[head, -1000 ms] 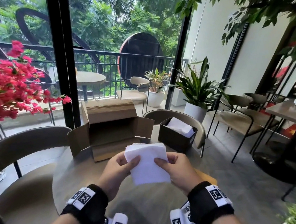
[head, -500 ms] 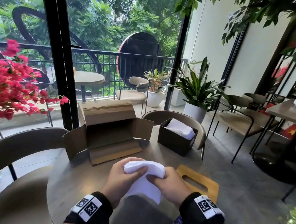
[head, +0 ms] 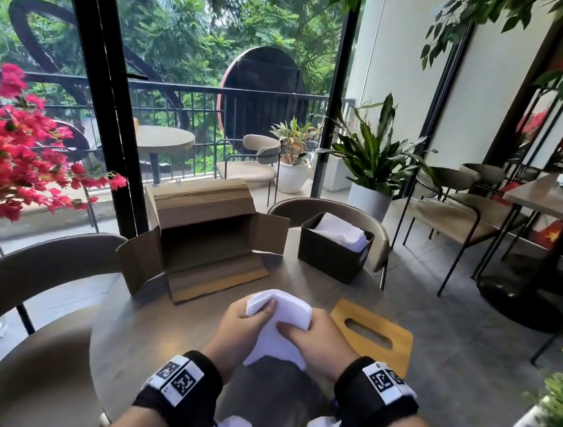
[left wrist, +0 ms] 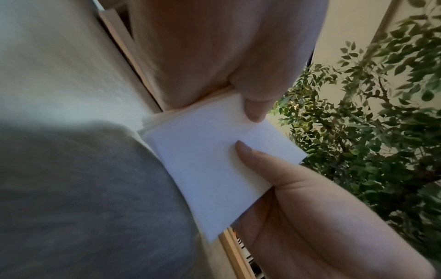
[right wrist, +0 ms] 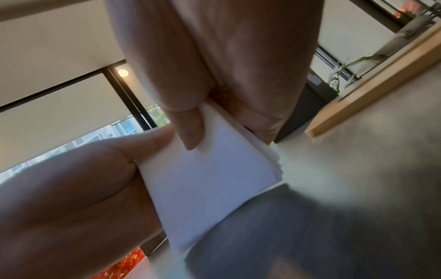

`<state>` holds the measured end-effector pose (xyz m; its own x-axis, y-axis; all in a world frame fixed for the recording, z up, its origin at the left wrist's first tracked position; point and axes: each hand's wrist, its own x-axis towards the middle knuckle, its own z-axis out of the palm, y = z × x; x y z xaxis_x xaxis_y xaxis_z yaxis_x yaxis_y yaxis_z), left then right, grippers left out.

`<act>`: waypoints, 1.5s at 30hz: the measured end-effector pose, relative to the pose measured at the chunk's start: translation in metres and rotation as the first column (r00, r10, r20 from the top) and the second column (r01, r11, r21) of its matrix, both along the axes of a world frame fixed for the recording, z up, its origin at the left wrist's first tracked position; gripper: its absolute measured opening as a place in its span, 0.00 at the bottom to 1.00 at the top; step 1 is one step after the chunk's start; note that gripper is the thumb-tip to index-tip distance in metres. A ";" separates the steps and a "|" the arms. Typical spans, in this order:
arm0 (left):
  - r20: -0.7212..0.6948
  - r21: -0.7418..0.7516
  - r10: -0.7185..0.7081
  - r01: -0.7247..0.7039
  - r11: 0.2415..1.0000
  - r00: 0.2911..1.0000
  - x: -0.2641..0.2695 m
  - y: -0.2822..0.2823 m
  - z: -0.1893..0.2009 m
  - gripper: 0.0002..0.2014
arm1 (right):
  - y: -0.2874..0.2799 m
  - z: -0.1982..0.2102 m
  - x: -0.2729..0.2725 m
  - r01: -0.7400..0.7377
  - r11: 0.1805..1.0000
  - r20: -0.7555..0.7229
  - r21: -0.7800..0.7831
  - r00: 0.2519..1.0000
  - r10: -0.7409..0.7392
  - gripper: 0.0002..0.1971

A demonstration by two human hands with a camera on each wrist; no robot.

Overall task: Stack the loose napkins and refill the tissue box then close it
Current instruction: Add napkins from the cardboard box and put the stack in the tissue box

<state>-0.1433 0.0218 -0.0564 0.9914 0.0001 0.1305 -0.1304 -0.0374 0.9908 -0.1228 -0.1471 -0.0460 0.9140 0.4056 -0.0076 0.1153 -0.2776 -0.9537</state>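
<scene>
A stack of white napkins (head: pixel 278 319) is held low centre of the head view, just above the round tabletop (head: pixel 145 331). It is pinched from both sides: the left hand (head: pixel 245 327) is curled on the left edge, thumb on the near face, and the right hand (head: pixel 317 340) is curled on the right edge. In the wrist views both thumbs are seen pressed on the flat face of the napkins (left wrist: pixel 214 166) with fingers behind, and the layered edges (right wrist: pixel 269 156) look roughly aligned. The stack is tipped up on edge, lower edge toward the tabletop; squaring-up is the likely step in hand.

The dark tissue box (head: pixel 333 252) is seen up and right of the hands, past centre frame, open, with some white napkins (head: pixel 340 231) already inside. The box lies nearer the right hand. Its long axis runs left to right, slightly slanted across the frame. The wooden lid (head: pixel 371 335) with its slot lies flat just right of the right hand, between the hands and the frame's right edge, so it is not yet fitted. An open cardboard carton (head: pixel 202 236) stands up and left of the hands.
</scene>
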 end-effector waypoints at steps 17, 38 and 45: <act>-0.253 -0.114 0.028 -0.059 0.992 0.967 -0.001 0.017 0.012 0.19 | -0.013 0.018 0.003 0.123 0.959 -0.441 0.256 0.897 0.003 0.13; -0.473 0.117 -0.169 0.251 0.961 0.865 0.034 0.047 0.001 0.18 | -0.044 0.117 0.203 0.591 0.691 -0.539 0.417 0.773 -0.335 0.13; -0.493 0.183 -0.196 0.321 0.929 0.848 0.040 0.054 -0.005 0.21 | -0.032 0.081 0.248 0.629 0.725 -0.578 0.282 0.714 -0.395 0.19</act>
<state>-0.1033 0.0761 -0.0613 0.8956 -0.2349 -0.3778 0.2957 -0.3202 0.9000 0.1253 -0.1789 0.0355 0.9055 -0.0633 -0.4196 -0.3853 0.2916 -0.8755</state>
